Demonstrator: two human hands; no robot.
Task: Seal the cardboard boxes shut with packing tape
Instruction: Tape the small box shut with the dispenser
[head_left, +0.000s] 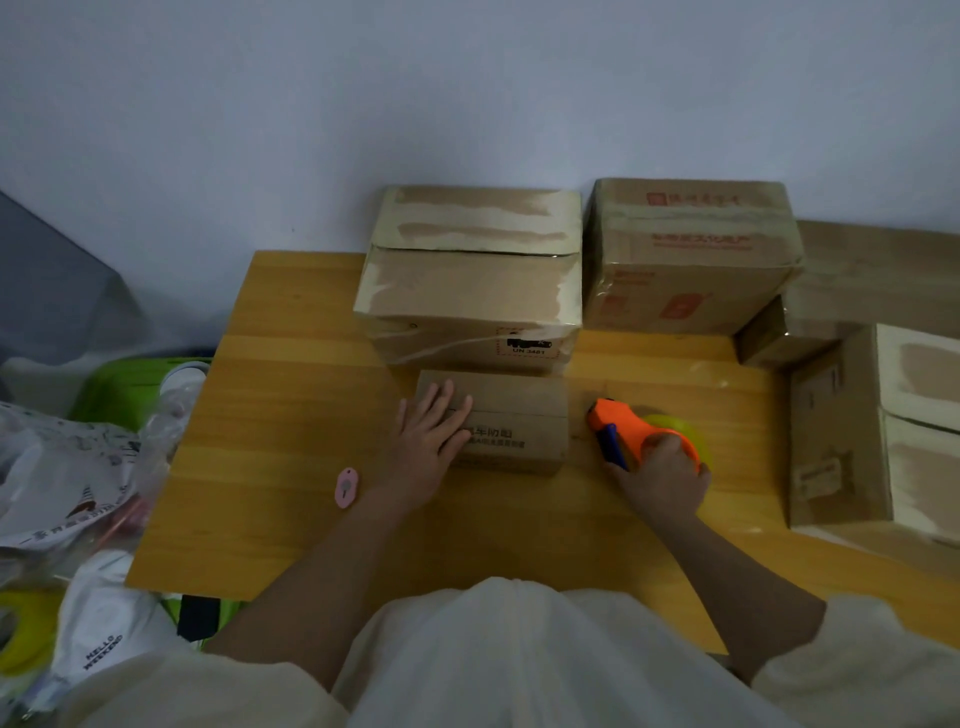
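A wooden table (291, 447) carries two large taped cardboard boxes, one (470, 291) at the back centre and another (691, 260) to its right, with a small cardboard box (514, 421) lying just in front of the centre one. The left hand (428, 434) rests flat, fingers straight, on the small box's left end, while the right hand (657, 467) grips an orange tape dispenser (631, 426) just right of that box, and a small pink cutter (347, 487) lies near the left forearm
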